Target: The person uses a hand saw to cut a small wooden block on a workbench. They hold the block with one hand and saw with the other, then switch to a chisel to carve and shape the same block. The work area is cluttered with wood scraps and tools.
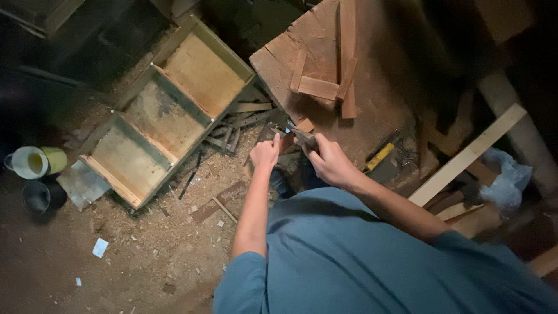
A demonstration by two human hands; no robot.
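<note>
Wood offcut held at the edge of a worn bench.
Right hand [328, 160] wraps a small, flat wooden piece [303, 138]; left hand [265, 154] is curled shut just beside it, pinching something too small to make out (perhaps a nail). Likely light, stiff and rough-grained, it is best gripped across its flat faces. Sawdust floor [145, 244] lies below both hands.

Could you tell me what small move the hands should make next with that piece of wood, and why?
Probably steady the small brown wooden piece against the worn wooden board: the left hand and right hand grip it in mid-air over the sawdust-strewn floor, so it has no visible support.
</note>
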